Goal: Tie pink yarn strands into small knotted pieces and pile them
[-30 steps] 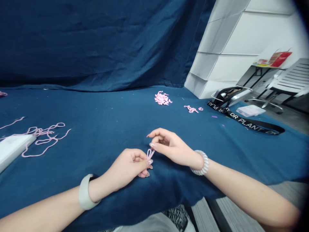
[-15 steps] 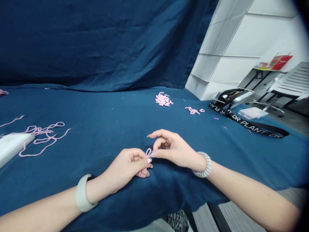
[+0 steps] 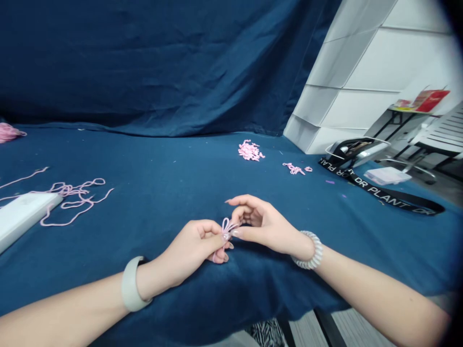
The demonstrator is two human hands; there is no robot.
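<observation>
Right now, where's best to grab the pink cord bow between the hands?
Take the pink cord bow by its upright loops, probably from above: its base is pinched in the left hand, and the right hand sits close on its right side, so the top looks most open.

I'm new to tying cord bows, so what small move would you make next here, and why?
Probably pinch one of the pink cord loops with the right hand and draw it snug, since the left hand has the cord at its fingertips and the loops stand open.
</observation>
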